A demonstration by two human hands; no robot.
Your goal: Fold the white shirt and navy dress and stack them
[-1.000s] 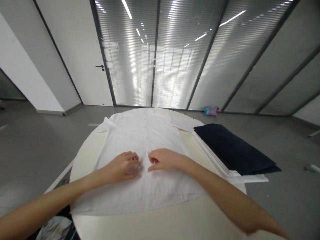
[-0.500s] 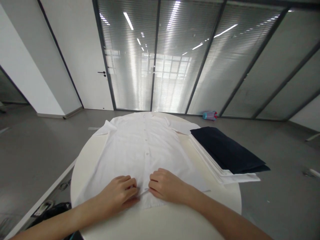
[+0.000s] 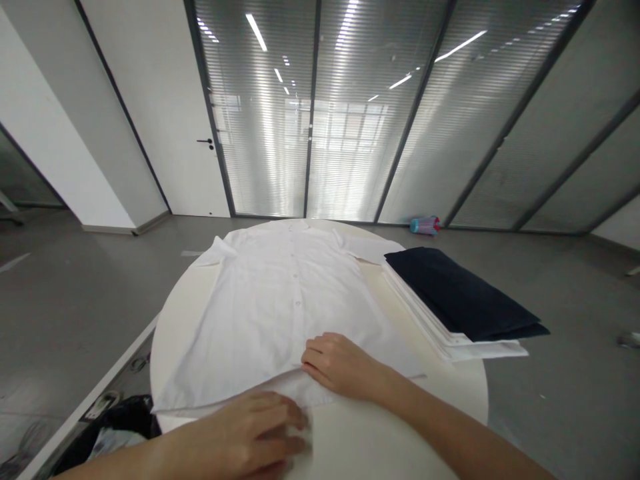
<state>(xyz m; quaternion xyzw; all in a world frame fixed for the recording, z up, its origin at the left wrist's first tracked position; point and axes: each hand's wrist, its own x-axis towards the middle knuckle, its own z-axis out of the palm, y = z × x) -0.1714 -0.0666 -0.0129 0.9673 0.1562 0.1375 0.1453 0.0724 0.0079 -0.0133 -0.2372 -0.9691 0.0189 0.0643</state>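
A white button-front shirt lies spread face up on a round white table, collar at the far edge and hem toward me. My right hand is closed on the hem near the button placket, fingertips curled over the cloth. The hem is turned up a little just left of those fingers. My left hand is off the hem, in front of it above the near part of the table. Its fingers look apart with no cloth visible in them, though motion blurs the tips.
Right of the shirt, dark navy folded cloth lies on a stack of white folded cloth that overhangs the table edge. A bin with a black liner stands at lower left. A blue and red object lies by the glass wall.
My left hand has let go of the hem and moved toward me and slightly right. The right hand stays at the hem. The view has shifted a little.
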